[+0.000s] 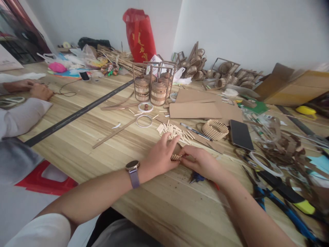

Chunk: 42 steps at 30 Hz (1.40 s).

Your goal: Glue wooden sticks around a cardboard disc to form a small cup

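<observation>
A small brown ring with short wooden sticks along its edge (175, 157) is between my hands, just above the table, partly hidden by fingers. My left hand (159, 155), wearing a watch at the wrist, curls round its left side. On the ring's right edge, the thumb and fingers of my right hand (199, 160) are pinched together; whether a stick is between them I cannot make out. Right behind lies a pile of loose short wooden sticks (177, 132). A larger ring of slanted sticks (215, 129) stands to the right, beside a pen (196, 131).
A phone (241, 134), pliers (276, 202) and brown strip scraps (285, 151) lie at the right. A blue-tipped tool (197, 177) sits near my right wrist. Lidded stick baskets (158, 92) and cardboard sheets (195, 109) are farther back. Another person's hands (38, 90) are at the left.
</observation>
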Each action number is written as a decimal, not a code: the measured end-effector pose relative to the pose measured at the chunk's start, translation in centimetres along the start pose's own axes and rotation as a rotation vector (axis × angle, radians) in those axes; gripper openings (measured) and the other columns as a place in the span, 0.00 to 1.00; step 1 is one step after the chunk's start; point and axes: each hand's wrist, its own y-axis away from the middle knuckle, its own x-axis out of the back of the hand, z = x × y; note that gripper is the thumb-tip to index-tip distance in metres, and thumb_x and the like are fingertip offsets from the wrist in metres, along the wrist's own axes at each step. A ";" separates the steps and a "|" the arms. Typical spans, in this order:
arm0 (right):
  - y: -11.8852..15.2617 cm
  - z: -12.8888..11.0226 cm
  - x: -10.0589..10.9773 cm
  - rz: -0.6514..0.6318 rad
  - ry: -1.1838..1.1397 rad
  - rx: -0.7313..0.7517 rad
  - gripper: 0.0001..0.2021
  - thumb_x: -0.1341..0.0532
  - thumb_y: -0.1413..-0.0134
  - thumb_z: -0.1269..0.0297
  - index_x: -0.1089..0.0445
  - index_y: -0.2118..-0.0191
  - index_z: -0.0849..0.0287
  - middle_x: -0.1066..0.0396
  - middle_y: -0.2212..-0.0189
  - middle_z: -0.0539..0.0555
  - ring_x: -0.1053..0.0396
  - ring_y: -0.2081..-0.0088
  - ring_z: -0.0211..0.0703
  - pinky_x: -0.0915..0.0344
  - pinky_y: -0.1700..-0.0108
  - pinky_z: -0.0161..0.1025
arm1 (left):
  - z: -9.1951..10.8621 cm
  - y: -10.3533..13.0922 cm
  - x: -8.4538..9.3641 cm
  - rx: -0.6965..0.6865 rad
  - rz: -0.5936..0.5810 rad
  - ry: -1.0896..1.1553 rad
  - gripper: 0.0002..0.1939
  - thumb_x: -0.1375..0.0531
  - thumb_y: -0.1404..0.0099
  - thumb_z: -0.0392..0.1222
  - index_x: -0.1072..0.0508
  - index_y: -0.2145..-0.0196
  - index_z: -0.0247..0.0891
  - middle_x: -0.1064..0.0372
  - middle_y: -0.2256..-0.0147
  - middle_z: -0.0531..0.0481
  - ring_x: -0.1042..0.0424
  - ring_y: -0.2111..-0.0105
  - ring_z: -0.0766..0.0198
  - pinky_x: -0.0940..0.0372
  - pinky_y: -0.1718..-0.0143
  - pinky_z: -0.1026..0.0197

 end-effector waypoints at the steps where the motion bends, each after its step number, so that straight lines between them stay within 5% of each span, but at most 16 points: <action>1: 0.0 -0.1 0.0 0.000 -0.004 -0.008 0.05 0.46 0.45 0.69 0.35 0.70 0.55 0.29 0.71 0.51 0.32 0.69 0.41 0.39 0.66 0.35 | 0.0 0.0 0.0 0.002 0.003 0.000 0.42 0.36 0.45 0.37 0.53 0.39 0.44 0.57 0.40 0.34 0.38 0.46 0.41 0.34 0.54 0.43; 8: 0.1 -0.3 0.6 0.012 -0.011 -0.026 0.04 0.44 0.45 0.67 0.33 0.65 0.55 0.28 0.67 0.52 0.30 0.66 0.43 0.36 0.63 0.37 | 0.3 0.2 0.0 0.018 0.015 0.005 0.41 0.37 0.44 0.39 0.53 0.38 0.43 0.57 0.40 0.35 0.38 0.47 0.43 0.33 0.54 0.44; 11: 0.9 0.2 1.3 0.102 -0.030 -0.032 0.07 0.44 0.43 0.64 0.32 0.60 0.55 0.27 0.64 0.54 0.30 0.63 0.44 0.35 0.60 0.39 | 0.4 0.2 0.0 0.041 0.018 -0.019 0.41 0.36 0.44 0.40 0.53 0.38 0.41 0.56 0.41 0.35 0.37 0.48 0.43 0.33 0.55 0.46; 15: 3.4 1.7 2.1 0.206 0.035 -0.049 0.10 0.48 0.40 0.61 0.31 0.66 0.56 0.28 0.70 0.55 0.31 0.67 0.44 0.35 0.64 0.40 | 0.5 0.1 0.0 0.070 0.013 -0.008 0.42 0.36 0.45 0.39 0.53 0.38 0.42 0.56 0.40 0.35 0.36 0.48 0.44 0.33 0.54 0.46; 21: 8.4 4.8 2.6 0.053 0.057 -0.291 0.14 0.46 0.43 0.53 0.32 0.71 0.55 0.30 0.78 0.52 0.35 0.77 0.43 0.37 0.74 0.39 | 0.4 0.2 -0.1 0.078 0.005 0.000 0.43 0.35 0.46 0.38 0.52 0.38 0.43 0.58 0.39 0.36 0.36 0.48 0.45 0.32 0.54 0.48; 25: 10.4 6.5 2.1 -0.010 0.034 -0.406 0.13 0.38 0.52 0.53 0.29 0.62 0.55 0.27 0.74 0.53 0.32 0.75 0.46 0.35 0.73 0.40 | 0.4 0.2 0.0 0.086 0.003 -0.009 0.43 0.35 0.46 0.38 0.52 0.38 0.44 0.58 0.39 0.37 0.33 0.51 0.46 0.31 0.57 0.48; 29: 10.5 6.7 1.6 -0.034 0.056 -0.408 0.14 0.38 0.53 0.56 0.29 0.61 0.56 0.24 0.67 0.56 0.28 0.68 0.49 0.33 0.66 0.42 | 0.4 0.2 0.1 0.094 -0.003 -0.016 0.43 0.35 0.47 0.38 0.51 0.38 0.44 0.57 0.39 0.37 0.33 0.51 0.47 0.31 0.56 0.48; 35: 9.9 5.6 2.1 -0.029 -0.008 -0.368 0.12 0.42 0.49 0.54 0.30 0.63 0.56 0.25 0.69 0.55 0.29 0.67 0.48 0.33 0.66 0.40 | 0.3 0.1 0.3 0.092 -0.004 -0.021 0.43 0.34 0.48 0.38 0.50 0.39 0.44 0.55 0.40 0.38 0.34 0.50 0.47 0.32 0.54 0.48; 42: 10.0 4.5 1.6 0.216 -0.365 -0.405 0.16 0.36 0.55 0.49 0.30 0.64 0.56 0.27 0.70 0.54 0.30 0.67 0.47 0.30 0.65 0.40 | -0.2 0.1 0.4 0.062 -0.037 0.006 0.45 0.34 0.49 0.38 0.51 0.38 0.45 0.57 0.39 0.39 0.34 0.49 0.46 0.30 0.56 0.49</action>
